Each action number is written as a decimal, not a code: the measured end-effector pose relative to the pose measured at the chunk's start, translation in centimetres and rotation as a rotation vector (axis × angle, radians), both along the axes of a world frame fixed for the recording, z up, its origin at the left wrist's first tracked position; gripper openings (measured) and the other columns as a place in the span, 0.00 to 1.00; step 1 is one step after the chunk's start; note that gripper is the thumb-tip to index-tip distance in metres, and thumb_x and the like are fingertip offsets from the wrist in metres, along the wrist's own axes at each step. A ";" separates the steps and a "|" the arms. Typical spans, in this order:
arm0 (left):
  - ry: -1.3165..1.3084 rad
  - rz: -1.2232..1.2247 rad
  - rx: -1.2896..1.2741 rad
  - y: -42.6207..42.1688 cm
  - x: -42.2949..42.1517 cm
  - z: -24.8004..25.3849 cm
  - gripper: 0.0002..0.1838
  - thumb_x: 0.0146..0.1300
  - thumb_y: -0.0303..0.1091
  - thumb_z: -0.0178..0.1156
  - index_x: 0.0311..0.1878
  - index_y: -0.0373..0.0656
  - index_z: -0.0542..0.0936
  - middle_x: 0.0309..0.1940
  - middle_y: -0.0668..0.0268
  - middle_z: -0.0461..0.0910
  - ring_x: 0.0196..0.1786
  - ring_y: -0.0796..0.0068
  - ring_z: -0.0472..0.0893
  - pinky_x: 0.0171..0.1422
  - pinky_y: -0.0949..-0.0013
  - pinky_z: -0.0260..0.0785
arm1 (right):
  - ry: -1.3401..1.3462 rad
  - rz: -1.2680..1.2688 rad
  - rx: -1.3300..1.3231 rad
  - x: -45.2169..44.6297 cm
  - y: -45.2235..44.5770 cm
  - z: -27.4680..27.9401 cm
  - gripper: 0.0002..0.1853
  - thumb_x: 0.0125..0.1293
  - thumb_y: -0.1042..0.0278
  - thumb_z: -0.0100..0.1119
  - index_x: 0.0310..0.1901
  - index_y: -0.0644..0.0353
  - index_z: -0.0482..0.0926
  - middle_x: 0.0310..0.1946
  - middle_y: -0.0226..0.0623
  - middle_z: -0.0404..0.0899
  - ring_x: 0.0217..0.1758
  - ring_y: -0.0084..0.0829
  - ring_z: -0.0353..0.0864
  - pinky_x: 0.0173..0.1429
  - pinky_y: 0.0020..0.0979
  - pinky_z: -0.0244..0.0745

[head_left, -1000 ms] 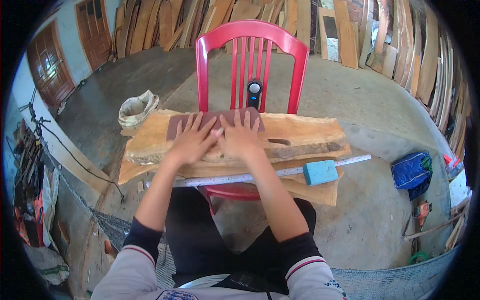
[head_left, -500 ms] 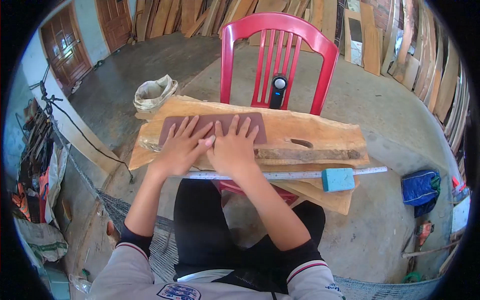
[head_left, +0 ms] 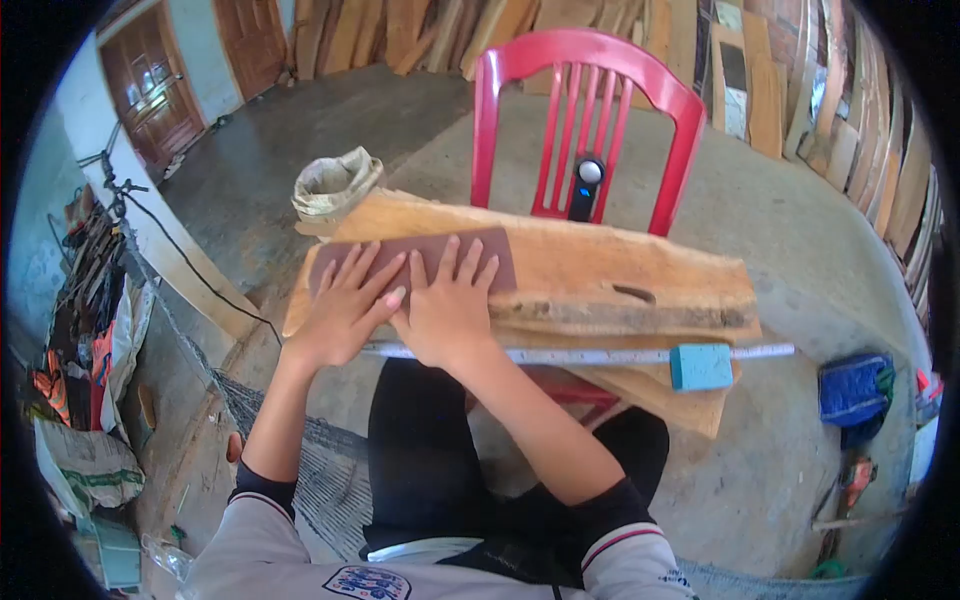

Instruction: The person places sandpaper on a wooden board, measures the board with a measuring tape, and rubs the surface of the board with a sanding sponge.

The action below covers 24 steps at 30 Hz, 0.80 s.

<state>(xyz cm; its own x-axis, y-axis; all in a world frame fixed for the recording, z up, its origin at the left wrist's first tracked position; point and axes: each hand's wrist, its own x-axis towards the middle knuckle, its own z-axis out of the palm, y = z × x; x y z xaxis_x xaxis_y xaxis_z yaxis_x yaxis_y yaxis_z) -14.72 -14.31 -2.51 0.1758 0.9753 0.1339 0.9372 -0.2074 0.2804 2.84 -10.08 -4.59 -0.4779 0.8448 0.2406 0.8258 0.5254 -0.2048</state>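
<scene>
A thin reddish-brown sheet that looks like sandpaper (head_left: 410, 240) lies flat on the left part of a light wooden board (head_left: 580, 265). My left hand (head_left: 345, 312) rests on the sheet with its fingers spread. Beside it, my right hand (head_left: 448, 308) presses flat on the same sheet, fingers apart. The two thumbs nearly meet at the middle. The board has a bark-marked near edge and a dark slot-like hole at its right. Along its near side runs a white ruler (head_left: 590, 355), with a blue block (head_left: 701, 367) on top of it.
A red plastic chair (head_left: 488, 130) stands beyond the board, with a black device (head_left: 586, 185) at its backrest. An open white sack (head_left: 335, 190) is at the far left. A blue bag (head_left: 852, 388) lies at the right. Planks (head_left: 768, 105) lean along the walls.
Both hands and the brown sheet have slid left along the board, toward its left end. The whole view has shifted slightly.
</scene>
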 end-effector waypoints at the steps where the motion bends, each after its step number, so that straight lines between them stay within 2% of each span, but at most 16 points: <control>1: 0.001 -0.002 -0.005 -0.2 -0.6 0.2 0.36 0.81 0.64 0.38 0.84 0.57 0.62 0.86 0.48 0.50 0.88 0.47 0.45 0.88 0.40 0.32 | -0.006 0.010 -0.006 -0.5 0.7 0.4 0.43 0.74 0.35 0.48 0.82 0.55 0.62 0.81 0.72 0.50 0.83 0.80 0.40 0.82 0.76 0.31; 8: 0.025 0.069 -0.047 6.8 -4.6 -0.2 0.37 0.82 0.64 0.34 0.85 0.56 0.61 0.86 0.49 0.50 0.88 0.45 0.44 0.88 0.38 0.35 | 0.002 0.013 -0.102 -4.4 6.5 0.6 0.43 0.74 0.35 0.47 0.83 0.50 0.59 0.84 0.65 0.46 0.86 0.74 0.38 0.84 0.72 0.29; 11: 0.296 -0.060 0.011 4.9 -3.9 -0.3 0.38 0.81 0.65 0.34 0.85 0.55 0.60 0.86 0.49 0.50 0.88 0.42 0.44 0.87 0.36 0.36 | 0.008 0.059 -0.059 -3.2 5.9 0.2 0.42 0.74 0.37 0.48 0.83 0.49 0.59 0.83 0.66 0.47 0.86 0.73 0.39 0.84 0.71 0.31; 12: 0.146 0.081 0.003 3.5 -2.5 -0.3 0.40 0.80 0.67 0.34 0.85 0.54 0.59 0.86 0.48 0.50 0.88 0.40 0.44 0.87 0.34 0.37 | 0.032 0.065 0.031 -2.4 4.9 -0.7 0.40 0.74 0.38 0.50 0.82 0.48 0.62 0.83 0.66 0.50 0.85 0.73 0.42 0.85 0.70 0.34; 16: 0.137 0.097 0.031 -0.2 0.5 -0.5 0.43 0.78 0.70 0.35 0.85 0.52 0.58 0.86 0.47 0.49 0.87 0.38 0.46 0.87 0.33 0.35 | 0.122 0.071 0.125 0.6 0.7 -1.6 0.37 0.74 0.40 0.50 0.80 0.48 0.68 0.81 0.64 0.56 0.84 0.74 0.46 0.84 0.71 0.34; 19: 0.146 0.155 -0.056 0.6 1.9 0.4 0.44 0.78 0.71 0.34 0.86 0.51 0.57 0.86 0.47 0.48 0.87 0.36 0.45 0.86 0.32 0.34 | 0.114 0.111 0.092 1.3 1.1 -1.3 0.36 0.75 0.42 0.48 0.80 0.47 0.67 0.81 0.64 0.55 0.84 0.74 0.46 0.84 0.70 0.35; 23: 0.185 -0.027 -0.028 8.1 -0.7 -1.3 0.44 0.77 0.73 0.31 0.86 0.57 0.56 0.87 0.47 0.46 0.88 0.36 0.40 0.86 0.31 0.33 | 0.101 0.034 -0.037 0.4 6.3 -0.5 0.35 0.76 0.44 0.45 0.82 0.46 0.64 0.84 0.58 0.49 0.87 0.67 0.41 0.86 0.66 0.31; 24: 0.187 -0.010 -0.057 9.6 -0.8 -1.0 0.43 0.77 0.73 0.31 0.86 0.58 0.56 0.87 0.47 0.46 0.88 0.37 0.40 0.86 0.31 0.33 | 0.080 0.016 -0.063 0.1 7.4 -0.1 0.35 0.76 0.44 0.44 0.81 0.46 0.64 0.85 0.58 0.49 0.88 0.66 0.40 0.87 0.65 0.31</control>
<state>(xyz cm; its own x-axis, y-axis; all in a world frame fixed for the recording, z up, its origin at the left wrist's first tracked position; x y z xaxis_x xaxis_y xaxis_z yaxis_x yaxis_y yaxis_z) -15.56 -4.70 -3.56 0.2017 0.9785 0.0427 0.9721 -0.2053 0.1136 2.93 -2.70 -4.68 -0.4728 0.8520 0.2248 0.7973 0.5222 -0.3027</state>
